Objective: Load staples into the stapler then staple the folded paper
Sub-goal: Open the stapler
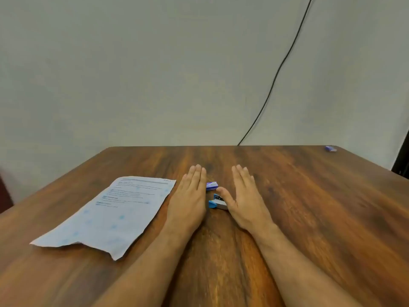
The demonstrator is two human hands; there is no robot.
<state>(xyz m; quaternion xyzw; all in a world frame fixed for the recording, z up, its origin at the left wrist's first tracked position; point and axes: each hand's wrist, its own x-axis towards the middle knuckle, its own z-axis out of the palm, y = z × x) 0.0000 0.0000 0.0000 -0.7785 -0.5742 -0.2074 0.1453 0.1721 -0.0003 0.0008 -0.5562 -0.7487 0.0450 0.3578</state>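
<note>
On the left of the brown wood-grain table you have a white printed sheet of paper, lying flat and unfolded at an angle, with lines of text in its upper half, faint blue marks across it, and a ragged, torn near edge. Just beside its right edge rests your left hand, palm down, fingers straight and together, released and holding nothing. Between your two hands lie two small items: farther from you, a small purple-and-white staple box, which your left hand partly hides, and nearer to you, a small stapler with a blue end cap and a silver metal body, lying on the table surface. Your right hand rests palm down to the right, fingers extended, released; its thumb lies against the stapler and covers part of it, without gripping it. At the far right corner of the table sits a second small purple box. A black cable runs down the pale wall behind the table.
</note>
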